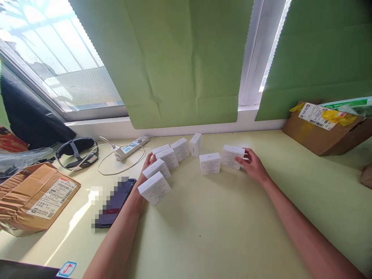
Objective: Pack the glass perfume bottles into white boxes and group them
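Several small white boxes with fine grey print stand on edge in a loose arc on the pale yellow-green table. My right hand pinches the right end of the rightmost white box, thumb on its printed face. Just left of that is another white box. My left hand reaches behind the nearer boxes and has its fingertips at the left end of a rear white box; its other fingers are largely hidden. The nearest white box stands in front of my left wrist.
A phone, partly pixelated, lies left of my left forearm. Behind it are a white power strip with a looped cable and a black headband-like device. Cardboard boxes stand at left and right. Green blinds hang behind.
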`<state>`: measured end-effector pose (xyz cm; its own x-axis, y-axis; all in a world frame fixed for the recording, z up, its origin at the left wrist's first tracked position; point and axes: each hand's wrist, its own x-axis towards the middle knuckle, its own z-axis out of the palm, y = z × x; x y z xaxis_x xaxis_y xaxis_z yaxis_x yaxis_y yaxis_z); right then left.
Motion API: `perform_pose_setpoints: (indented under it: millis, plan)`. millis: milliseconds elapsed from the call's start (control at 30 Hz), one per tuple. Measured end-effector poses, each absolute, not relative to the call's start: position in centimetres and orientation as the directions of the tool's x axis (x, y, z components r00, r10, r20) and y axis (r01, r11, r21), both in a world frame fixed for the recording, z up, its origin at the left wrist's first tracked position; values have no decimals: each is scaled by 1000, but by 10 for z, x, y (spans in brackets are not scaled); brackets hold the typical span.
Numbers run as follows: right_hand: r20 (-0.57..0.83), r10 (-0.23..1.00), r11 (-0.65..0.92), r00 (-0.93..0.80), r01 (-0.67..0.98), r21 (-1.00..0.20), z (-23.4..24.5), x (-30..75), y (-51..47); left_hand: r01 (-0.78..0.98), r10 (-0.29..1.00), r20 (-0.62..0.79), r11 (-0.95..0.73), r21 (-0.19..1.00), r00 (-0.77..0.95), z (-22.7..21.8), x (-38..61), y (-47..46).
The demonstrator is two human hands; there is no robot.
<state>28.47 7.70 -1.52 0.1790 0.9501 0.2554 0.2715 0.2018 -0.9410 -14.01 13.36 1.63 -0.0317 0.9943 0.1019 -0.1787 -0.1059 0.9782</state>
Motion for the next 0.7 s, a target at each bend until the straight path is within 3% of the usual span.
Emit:
perform_pose_setpoints:
  millis: [133,467,600,700]
  plan:
    - [260,949,209,179,260,-943,-17,290,70,-173,991,127,-117,978,47,20,-139,135]
    - [239,959,189,154,283,-940,-19,296,54,-141,994,109,-110,984,-16,26,-129,127]
    - [226,969,181,98,339,-923,3,298,49,-113,997,69,-66,991,18,29,-138,134]
    - [276,959,217,60,469,-856,33,294,48,-112,991,64,-77,991,-118,35,-155,132]
